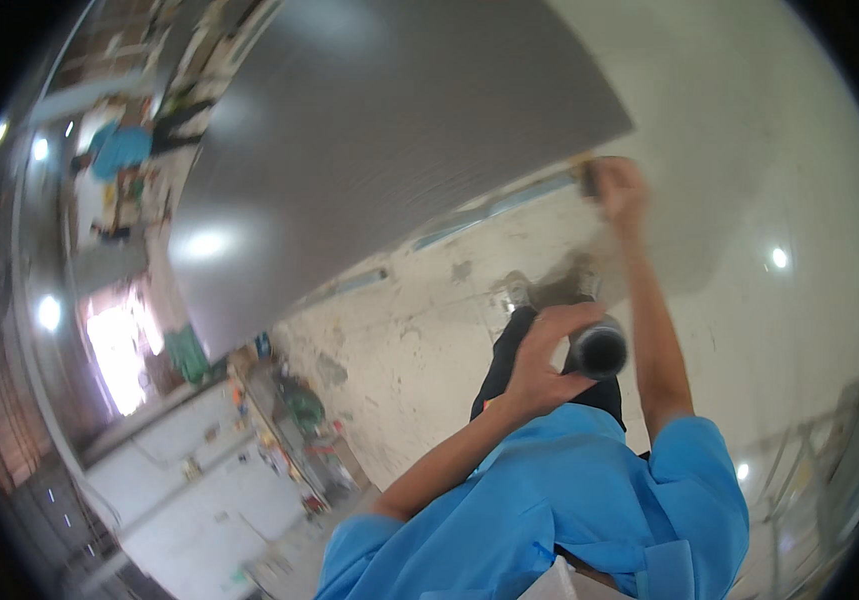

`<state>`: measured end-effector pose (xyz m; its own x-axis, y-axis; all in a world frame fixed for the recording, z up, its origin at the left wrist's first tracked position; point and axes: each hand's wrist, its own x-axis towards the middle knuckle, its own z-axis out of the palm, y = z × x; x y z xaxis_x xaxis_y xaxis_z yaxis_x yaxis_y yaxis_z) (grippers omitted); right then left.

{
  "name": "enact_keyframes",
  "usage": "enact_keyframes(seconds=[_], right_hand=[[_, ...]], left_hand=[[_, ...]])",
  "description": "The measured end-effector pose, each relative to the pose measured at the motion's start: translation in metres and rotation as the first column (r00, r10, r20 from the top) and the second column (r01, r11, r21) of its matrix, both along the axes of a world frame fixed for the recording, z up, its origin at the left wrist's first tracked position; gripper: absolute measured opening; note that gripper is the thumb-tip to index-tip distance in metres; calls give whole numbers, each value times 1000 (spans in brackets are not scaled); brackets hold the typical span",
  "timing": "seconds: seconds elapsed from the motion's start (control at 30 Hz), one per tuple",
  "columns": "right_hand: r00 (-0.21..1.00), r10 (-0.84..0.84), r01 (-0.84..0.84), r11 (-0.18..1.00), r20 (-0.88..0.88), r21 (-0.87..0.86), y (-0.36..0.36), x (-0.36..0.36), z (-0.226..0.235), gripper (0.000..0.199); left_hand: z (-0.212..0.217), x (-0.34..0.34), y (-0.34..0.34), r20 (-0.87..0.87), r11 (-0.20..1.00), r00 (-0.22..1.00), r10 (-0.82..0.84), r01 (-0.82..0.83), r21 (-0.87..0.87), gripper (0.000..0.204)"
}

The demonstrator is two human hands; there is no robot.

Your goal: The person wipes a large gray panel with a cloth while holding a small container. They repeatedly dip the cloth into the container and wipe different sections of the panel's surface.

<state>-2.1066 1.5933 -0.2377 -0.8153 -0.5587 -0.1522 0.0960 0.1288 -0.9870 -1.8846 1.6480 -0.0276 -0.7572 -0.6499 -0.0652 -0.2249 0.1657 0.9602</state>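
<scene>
A large grey sheet panel (pixel 399 130) with a smooth, shiny face fills the upper middle. My left hand (pixel 539 365) is wrapped round a dark cylinder (pixel 601 350), held in front of my body with its round black end showing. Whether that end is hollow or solid, I cannot tell. Farther out, my right hand (pixel 621 190) is closed at the panel's near right corner. A small dark piece (pixel 589 180) shows at its fingers, blurred and partly hidden. Whether the piece touches the panel's edge is unclear.
Metal strips (pixel 494 212) show under the panel's near edge. My shoes (pixel 517 290) stand on the scuffed pale floor (pixel 409 370). At the lower left is a white cabinet (pixel 209 520) beside clutter. Another person in blue (pixel 119 150) stands far left. Metal railings (pixel 799 470) are lower right.
</scene>
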Motion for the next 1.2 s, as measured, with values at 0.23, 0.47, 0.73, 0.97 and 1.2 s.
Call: enact_keyframes(seconds=[0.23,0.47,0.73,0.97,1.2], right_hand=[[892,-245,335,923,-380,191,121,-108,-35,39],[953,-157,282,778,-260,561,254,-50,-80,42],[973,221,-165,855,-59,491,259,82,-46,32],[835,527,-453,823,-160,342,199,152,33,27],[778,617,-584,781,-122,222,188,218,132,21]], left_hand=[[26,14,12,-174,991,978,119,-128,-43,69],[54,75,23,-169,977,964,208,-212,-9,72],[62,179,63,-170,933,919,355,-359,10,74],[59,257,114,-113,883,877,467,-469,10,75],[56,306,149,-165,824,807,567,-561,83,70]])
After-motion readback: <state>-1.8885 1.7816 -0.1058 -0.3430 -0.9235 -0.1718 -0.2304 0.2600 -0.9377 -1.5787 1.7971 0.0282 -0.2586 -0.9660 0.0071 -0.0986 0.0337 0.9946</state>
